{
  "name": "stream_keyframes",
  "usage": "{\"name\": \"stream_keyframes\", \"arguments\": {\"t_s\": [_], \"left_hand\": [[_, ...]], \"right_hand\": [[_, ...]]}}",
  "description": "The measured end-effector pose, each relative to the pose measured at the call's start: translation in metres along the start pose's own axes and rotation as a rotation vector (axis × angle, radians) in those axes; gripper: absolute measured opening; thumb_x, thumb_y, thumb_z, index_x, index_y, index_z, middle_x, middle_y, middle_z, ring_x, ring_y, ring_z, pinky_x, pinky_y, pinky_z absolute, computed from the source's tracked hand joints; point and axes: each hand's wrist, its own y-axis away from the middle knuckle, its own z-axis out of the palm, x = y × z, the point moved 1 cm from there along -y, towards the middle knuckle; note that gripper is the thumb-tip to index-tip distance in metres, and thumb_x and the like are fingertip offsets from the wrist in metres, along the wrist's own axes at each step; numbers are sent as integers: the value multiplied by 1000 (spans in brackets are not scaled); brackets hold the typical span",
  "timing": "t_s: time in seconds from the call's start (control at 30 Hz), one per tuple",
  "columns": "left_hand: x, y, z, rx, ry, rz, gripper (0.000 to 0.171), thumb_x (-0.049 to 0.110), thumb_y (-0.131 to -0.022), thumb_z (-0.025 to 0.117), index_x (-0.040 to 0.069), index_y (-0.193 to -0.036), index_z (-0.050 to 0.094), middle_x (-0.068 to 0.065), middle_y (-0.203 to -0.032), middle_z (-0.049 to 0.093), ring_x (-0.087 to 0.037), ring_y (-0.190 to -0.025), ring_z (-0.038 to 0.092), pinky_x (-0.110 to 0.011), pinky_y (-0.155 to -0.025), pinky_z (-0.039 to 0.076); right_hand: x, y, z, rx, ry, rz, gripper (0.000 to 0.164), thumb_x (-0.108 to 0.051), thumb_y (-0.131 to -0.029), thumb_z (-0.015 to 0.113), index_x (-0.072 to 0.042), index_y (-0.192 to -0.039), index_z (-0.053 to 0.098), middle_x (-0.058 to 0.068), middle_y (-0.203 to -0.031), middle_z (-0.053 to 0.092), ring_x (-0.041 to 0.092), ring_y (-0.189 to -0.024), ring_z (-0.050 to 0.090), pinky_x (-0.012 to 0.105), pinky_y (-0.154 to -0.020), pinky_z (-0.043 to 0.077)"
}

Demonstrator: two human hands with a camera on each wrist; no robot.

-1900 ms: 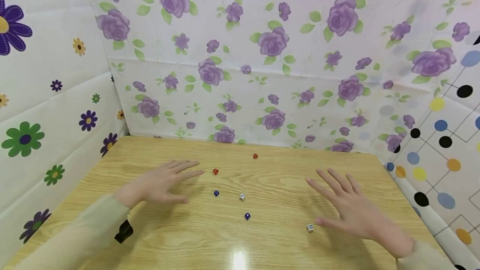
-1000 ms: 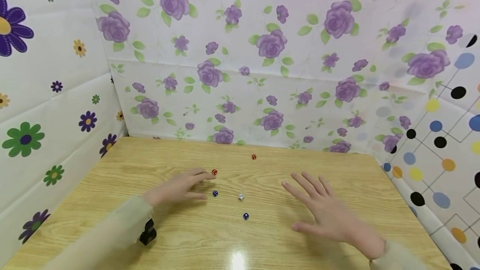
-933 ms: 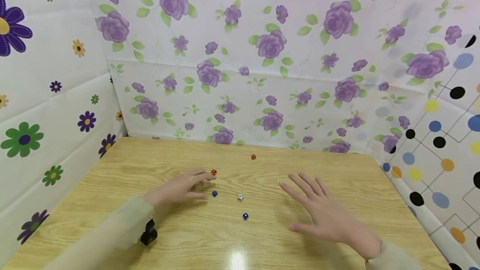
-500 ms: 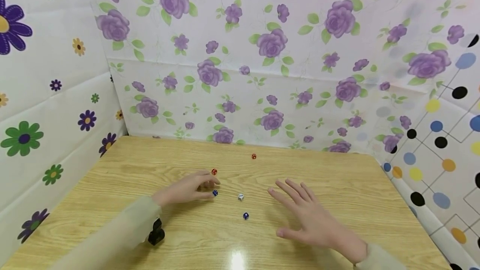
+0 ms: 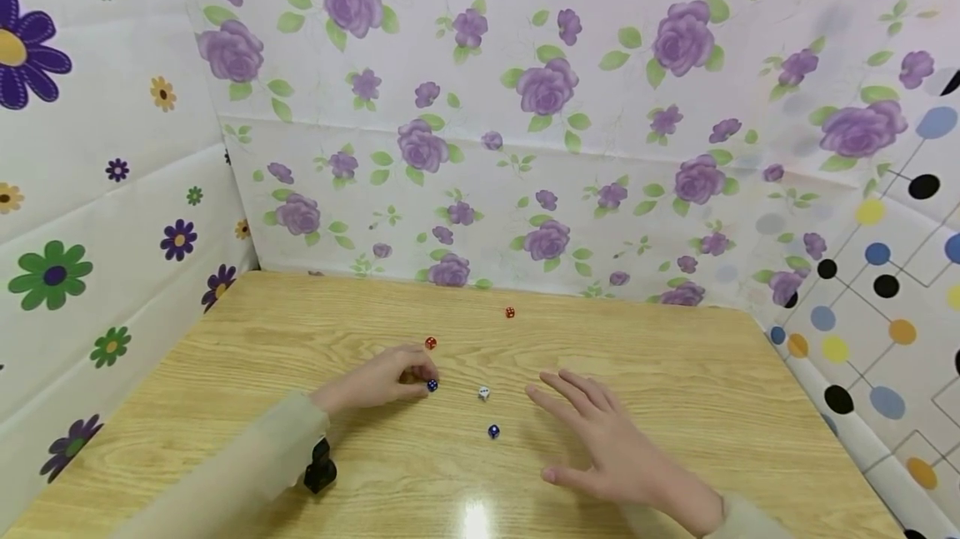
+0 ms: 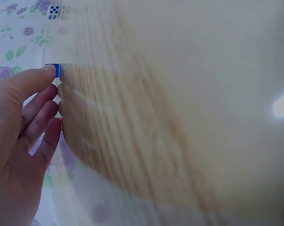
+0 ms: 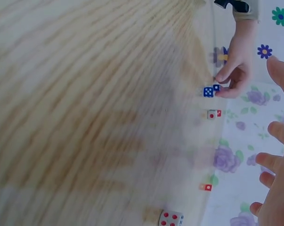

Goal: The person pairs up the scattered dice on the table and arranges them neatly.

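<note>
the blue die (image 5: 432, 386) is on the desk (image 5: 397, 472), between the thumb and finger of the left hand (image 5: 377, 381), which pinches it. the right hand (image 5: 611, 447) is loose, with its fingers spread above the desk. between the two hands are a white die (image 5: 483, 393) and a second blue die (image 5: 493, 431). a red die (image 5: 431, 343) sits just past the left hand, and another red die (image 5: 510, 312) is farther back, near the flowery cloth (image 5: 480, 164). the right wrist view shows one more white die (image 7: 171, 218) with red dots.

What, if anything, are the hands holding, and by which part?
The left hand pinches a blue, white-dotted cubic die by its sides; the right hand holds nothing.
</note>
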Motion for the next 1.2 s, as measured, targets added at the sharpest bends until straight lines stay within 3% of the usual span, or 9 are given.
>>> {"name": "stream_keyframes", "arguments": {"t_s": [0.27, 0.53, 0.87, 1.2], "left_hand": [[-4, 0, 4, 46, -22, 5, 12, 14, -93, 68, 15, -105, 70, 1, -103, 64, -10, -91, 61, -26, -78, 53], [-2, 1, 6, 36, -2, -12, 9, 14, -93, 69, 15, -102, 68, 2, -97, 64, -1, -82, 58, -23, -74, 52], [10, 11, 12, 27, -2, -44, 6, 16, -91, 71, 16, -96, 66, 3, -92, 63, 0, -80, 55, -22, -74, 51], [28, 18, 25, 42, 45, -15, 7, 16, -90, 73, 16, -93, 67, 6, -87, 63, -1, -77, 55, -21, -70, 50]], "right_hand": [[-5, -1, 2, -40, -71, 61, 87, -51, -85, 71, -35, -156, 24, -5, -164, 24, 32, -148, 27, 68, -102, 32], [-5, 2, 5, -44, -104, 62, 85, -49, -86, 70, -35, -156, 23, -3, -161, 29, 35, -144, 34, 68, -101, 36], [-8, 2, 8, -9, -83, 51, 82, -47, -87, 70, -35, -155, 26, -6, -156, 38, 21, -138, 42, 55, -100, 45], [-15, 4, 15, 45, -125, 82, 75, -44, -86, 72, -36, -151, 35, -9, -150, 45, 15, -133, 47, 50, -98, 49]]}}
